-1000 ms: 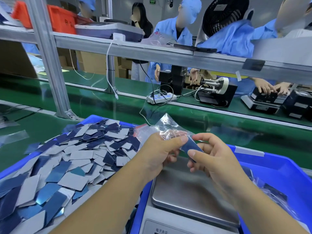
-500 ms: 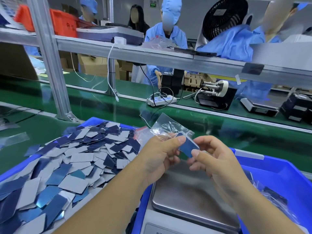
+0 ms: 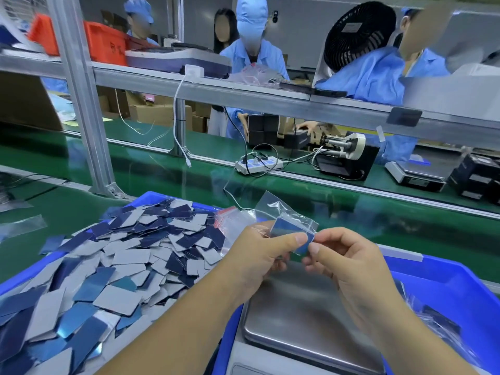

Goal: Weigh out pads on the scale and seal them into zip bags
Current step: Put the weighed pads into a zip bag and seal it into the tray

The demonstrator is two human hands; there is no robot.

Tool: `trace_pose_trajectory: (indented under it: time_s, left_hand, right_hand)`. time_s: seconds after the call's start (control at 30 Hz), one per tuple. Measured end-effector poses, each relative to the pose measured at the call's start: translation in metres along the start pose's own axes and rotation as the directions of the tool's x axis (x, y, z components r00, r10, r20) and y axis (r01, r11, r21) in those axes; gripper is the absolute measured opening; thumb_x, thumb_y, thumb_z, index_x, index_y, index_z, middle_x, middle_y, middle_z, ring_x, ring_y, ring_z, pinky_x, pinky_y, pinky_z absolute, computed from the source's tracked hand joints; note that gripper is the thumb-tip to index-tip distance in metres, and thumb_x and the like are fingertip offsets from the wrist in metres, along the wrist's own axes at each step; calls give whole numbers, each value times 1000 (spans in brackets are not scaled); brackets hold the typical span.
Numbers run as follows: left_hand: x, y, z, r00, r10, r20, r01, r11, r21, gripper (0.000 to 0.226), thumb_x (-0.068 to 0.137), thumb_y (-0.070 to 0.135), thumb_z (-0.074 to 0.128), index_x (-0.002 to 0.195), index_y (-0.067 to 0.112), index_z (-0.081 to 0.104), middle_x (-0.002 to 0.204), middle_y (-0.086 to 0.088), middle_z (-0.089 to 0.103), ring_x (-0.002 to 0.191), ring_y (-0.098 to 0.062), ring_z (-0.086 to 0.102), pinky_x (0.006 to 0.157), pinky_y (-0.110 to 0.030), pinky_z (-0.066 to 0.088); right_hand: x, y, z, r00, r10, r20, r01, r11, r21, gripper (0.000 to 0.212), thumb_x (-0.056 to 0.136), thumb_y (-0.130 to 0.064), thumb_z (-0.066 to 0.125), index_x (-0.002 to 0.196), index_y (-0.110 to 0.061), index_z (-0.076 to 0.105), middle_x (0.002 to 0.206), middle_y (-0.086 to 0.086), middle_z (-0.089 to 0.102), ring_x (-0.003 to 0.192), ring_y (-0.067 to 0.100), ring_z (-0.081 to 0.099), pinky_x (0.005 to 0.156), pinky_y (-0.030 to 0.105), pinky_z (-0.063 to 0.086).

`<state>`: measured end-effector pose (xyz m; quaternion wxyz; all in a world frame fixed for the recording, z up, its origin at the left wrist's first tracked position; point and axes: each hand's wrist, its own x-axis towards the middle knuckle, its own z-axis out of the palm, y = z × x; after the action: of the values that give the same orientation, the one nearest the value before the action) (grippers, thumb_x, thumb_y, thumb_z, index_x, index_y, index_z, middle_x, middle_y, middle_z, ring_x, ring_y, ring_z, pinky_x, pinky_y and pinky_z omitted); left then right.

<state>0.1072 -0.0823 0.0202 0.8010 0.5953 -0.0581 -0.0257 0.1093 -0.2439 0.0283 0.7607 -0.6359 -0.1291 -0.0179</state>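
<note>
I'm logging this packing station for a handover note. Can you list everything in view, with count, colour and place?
Loose rectangular pads: many, blue and grey, heaped in the left bin.
Plastic bins: two, blue, left and right.
Steel scale pan: one, silver, bare, under the hands.
Clear zip bag: one, transparent, holding blue pads, between both hands.
Spare zip bags: a few, clear with red strip, behind the left hand.
Conveyor belt: green, beyond the bins.
Power strip: one, white, on the belt.
Fan: one, black, upper shelf.
Left hand: pinches the bag.
Right hand: pinches the bag's edge.
</note>
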Motion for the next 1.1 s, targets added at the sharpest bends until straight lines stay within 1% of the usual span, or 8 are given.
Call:
trace_pose_trajectory:
  time_s: [0.13, 0.3, 0.47, 0.57, 0.77, 0.9, 1.0, 1.1]
  left_hand:
    - [-1, -2, 1, 1000, -17, 13, 16, 999, 31, 12, 70, 28, 81, 79, 21, 78, 79, -5, 65, 67, -14, 53, 60, -25, 44]
    - [-2, -5, 3, 998, 7, 59, -8, 1000, 5, 19, 71, 30, 80, 85, 17, 78, 82, -9, 60, 68, -15, 50, 59, -24, 43]
    - [0, -5, 7, 997, 76, -17, -74, 992, 100, 22, 63, 45, 80, 70, 25, 74, 63, 1, 54, 55, -9, 45, 53, -21, 40]
    - [2, -5, 4, 997, 72, -3, -71, 985, 157, 14, 72, 40, 76, 62, 32, 71, 56, 9, 49, 50, -7, 42, 50, -19, 38]
    - [2, -7, 2, 997, 45, 56, -51, 993, 105, 39, 93, 20, 72, 54, 27, 67, 52, 11, 42, 49, -8, 37, 47, -19, 34]
    - [1, -4, 2, 996, 53, 77, -59, 994, 87, 25, 88, 21, 75, 64, 23, 69, 62, -1, 48, 54, -12, 42, 49, -22, 38]
    - [1, 0, 2, 997, 47, 65, -47, 999, 10, 15, 84, 24, 78, 69, 23, 72, 65, -4, 58, 55, -13, 53, 51, -23, 46]
    - [2, 0, 0, 998, 36, 47, -30, 993, -114, 14, 80, 22, 75, 90, 14, 69, 69, -6, 65, 55, -14, 59, 52, -22, 50]
  right_hand:
    - [-2, 3, 4, 998, -35, -51, 36, 999, 27, 13, 79, 10, 71, 79, -4, 70, 70, 17, 69, 56, 25, 65, 51, 25, 53]
    - [-7, -1, 13, 995, -51, -85, 58, 995, 86, 14, 59, -11, 80, 72, -12, 73, 66, 13, 68, 48, 20, 60, 45, 23, 49]
    - [-4, -1, 8, 998, -45, -46, 46, 999, 27, 21, 79, 11, 70, 86, -9, 69, 72, 7, 66, 56, 17, 59, 50, 22, 49]
    - [-3, 0, 6, 999, -24, -33, 24, 1000, 3, 22, 82, 10, 69, 93, -10, 67, 73, 3, 63, 57, 16, 59, 51, 22, 50]
    - [2, 0, 2, 997, 79, -23, -79, 997, 7, 26, 72, -3, 76, 96, -3, 66, 71, 9, 64, 54, 18, 56, 48, 25, 49]
    - [1, -1, -1, 997, 71, -3, -71, 997, -21, 14, 80, 2, 72, 88, -8, 67, 70, 8, 59, 54, 18, 50, 51, 28, 44]
    - [1, -1, -2, 999, 48, -3, -48, 999, -14, 24, 85, 5, 65, 78, -18, 66, 67, 5, 56, 56, 19, 49, 54, 29, 43]
    - [3, -2, -4, 999, 45, -28, -44, 999, 19, 20, 88, 5, 61, 80, -14, 61, 64, 6, 55, 54, 19, 51, 53, 30, 42]
